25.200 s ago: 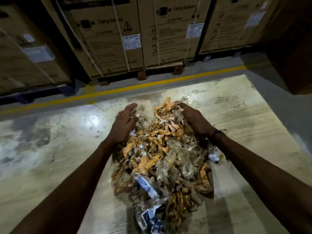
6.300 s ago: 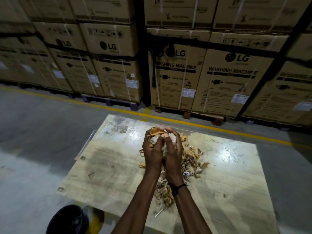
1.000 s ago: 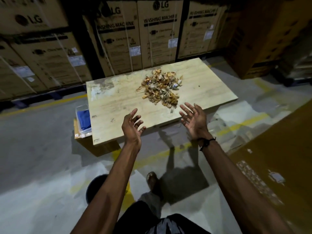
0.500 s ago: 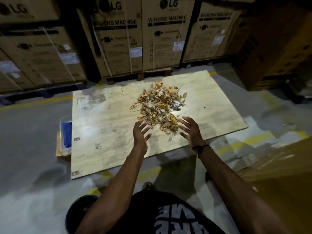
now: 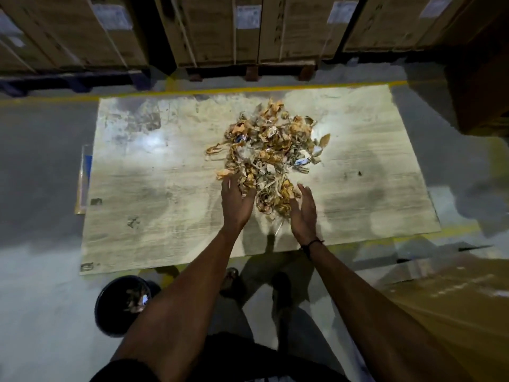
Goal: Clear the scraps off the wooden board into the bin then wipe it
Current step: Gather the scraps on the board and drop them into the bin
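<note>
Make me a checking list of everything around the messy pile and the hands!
Surface: wooden board, stained and scuffed, shiny in patches.
Job's things: scraps heaped on the board's middle; black bin on the floor at the near left, some scraps inside.
Clutter: something blue peeks from under the board's left edge.
Hands: left hand and right hand open at the pile's near edge, one each side, holding nothing.
Cables: nothing seen.
Surroundings: strapped cardboard boxes behind; yellow floor line; dim light.
</note>
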Available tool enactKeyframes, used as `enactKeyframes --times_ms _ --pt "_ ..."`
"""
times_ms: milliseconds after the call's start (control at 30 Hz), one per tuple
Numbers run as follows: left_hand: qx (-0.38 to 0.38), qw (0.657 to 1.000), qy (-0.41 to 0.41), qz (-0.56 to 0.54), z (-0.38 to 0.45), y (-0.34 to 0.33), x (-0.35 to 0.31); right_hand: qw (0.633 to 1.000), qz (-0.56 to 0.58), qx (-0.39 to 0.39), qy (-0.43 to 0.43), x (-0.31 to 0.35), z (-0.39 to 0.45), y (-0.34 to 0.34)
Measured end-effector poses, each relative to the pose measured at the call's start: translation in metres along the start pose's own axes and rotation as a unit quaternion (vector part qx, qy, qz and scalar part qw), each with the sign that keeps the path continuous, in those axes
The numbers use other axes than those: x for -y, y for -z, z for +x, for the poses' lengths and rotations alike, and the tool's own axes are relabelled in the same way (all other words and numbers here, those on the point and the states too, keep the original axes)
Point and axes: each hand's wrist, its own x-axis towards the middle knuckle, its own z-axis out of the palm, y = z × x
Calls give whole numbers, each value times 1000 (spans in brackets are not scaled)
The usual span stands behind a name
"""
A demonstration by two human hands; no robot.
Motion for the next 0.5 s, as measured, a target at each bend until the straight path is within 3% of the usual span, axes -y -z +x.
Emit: enactKeyframes --times_ms 200,400,500 --pt "25 980 -110 161 25 -40 40 995 -76 12 66 -37 47 -22" --pt "50 978 -144 146 -16 -79 40 987 -81 47 133 -56 46 -12" --pt "41 978 -168 115 -32 -77 33 989 -51 24 138 -58 40 10"
